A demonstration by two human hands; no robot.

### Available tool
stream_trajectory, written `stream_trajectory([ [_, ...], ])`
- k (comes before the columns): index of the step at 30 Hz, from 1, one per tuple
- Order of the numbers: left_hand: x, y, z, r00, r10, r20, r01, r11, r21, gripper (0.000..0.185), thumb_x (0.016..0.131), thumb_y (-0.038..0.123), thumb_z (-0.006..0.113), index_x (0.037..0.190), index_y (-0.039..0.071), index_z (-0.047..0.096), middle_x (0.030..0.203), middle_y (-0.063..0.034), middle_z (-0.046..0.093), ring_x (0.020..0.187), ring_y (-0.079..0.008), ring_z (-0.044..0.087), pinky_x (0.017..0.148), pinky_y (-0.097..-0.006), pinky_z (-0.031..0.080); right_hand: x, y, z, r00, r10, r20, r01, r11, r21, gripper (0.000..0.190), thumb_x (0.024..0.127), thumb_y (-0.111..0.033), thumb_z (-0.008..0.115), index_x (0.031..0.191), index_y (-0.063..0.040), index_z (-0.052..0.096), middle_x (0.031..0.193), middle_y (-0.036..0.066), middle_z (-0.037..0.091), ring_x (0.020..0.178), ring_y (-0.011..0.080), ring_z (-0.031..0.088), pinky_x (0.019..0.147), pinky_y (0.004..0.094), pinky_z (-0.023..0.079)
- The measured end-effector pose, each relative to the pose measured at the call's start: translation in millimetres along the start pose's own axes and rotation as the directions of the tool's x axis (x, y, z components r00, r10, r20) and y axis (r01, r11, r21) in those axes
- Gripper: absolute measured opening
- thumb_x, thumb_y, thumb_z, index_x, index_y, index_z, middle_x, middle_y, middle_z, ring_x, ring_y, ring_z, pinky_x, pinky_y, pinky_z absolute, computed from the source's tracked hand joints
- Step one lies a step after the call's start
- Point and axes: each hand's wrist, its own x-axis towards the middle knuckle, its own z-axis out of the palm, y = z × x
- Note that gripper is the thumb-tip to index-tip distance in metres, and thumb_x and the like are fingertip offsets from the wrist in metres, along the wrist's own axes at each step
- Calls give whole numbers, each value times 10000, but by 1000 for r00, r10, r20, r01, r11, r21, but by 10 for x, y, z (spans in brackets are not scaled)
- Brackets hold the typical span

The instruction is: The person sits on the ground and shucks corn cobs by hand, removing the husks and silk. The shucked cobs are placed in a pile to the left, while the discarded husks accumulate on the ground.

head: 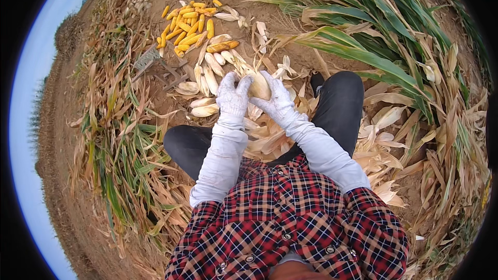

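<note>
Between my gloved hands is an ear of corn (260,86) wrapped in pale husk, its loose husk strips pointing away from me. My right hand (277,98) curves around its right side, thumb across the near end. On the other side, my left hand (233,95) has its thumb and fingers at the husk's left edge. Just beyond and left of that hand, several ears in pale husk (210,77) lie on the soil. A bare, partly darkened cob (222,46) rests past them.
A heap of husked yellow corn cobs (188,23) lies farther out. Cut green stalks (362,19) spread at the right, and more leafy stalks (124,171) at the left. Loose dry husks (268,138) cover the ground between my knees. A small wooden frame (171,74) lies left of the husked ears.
</note>
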Motion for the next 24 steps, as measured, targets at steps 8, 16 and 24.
stream_trajectory([
  [8,-229,111,119,978,202,52,-195,973,-127,225,940,220,764,1006,10,718,871,-102,719,763,-186,647,725,-346,527,110,275,81,967,246,62,-237,789,568,905,833,-317,868,1575,-54,421,1484,184,562,1360,285,549,1167,384,423],
  [16,-37,78,101,929,-194,317,370,424,-826,169,1031,202,671,1122,61,684,849,23,620,613,-57,515,546,-220,428,94,45,10,865,58,498,-501,106,859,651,979,-288,706,1563,-84,504,1568,88,522,1396,250,520,1201,384,386],
  [24,-226,113,131,887,-188,421,448,569,-689,118,1072,245,606,1077,129,629,855,21,615,694,-75,551,552,-220,422,160,702,186,913,345,215,-407,759,508,704,1024,-494,602,1523,-2,529,1514,203,559,1424,305,497,1182,382,384],
])
